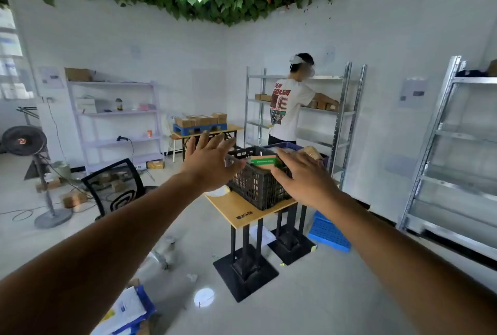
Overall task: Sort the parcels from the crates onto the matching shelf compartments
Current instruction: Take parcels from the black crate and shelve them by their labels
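The black slatted crate (255,184) on the wooden bench (242,208) is partly hidden by the spread left hand (208,165). A green-labelled parcel (262,161) is half covered by the right hand (304,178), its fingers loosely parted.

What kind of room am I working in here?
Likely a small parcel-sorting or stockroom setup: grey metal shelving racks holding brown cardboard boxes, a black plastic crate of parcels on a small wooden table, and more boxes on a blue pallet.
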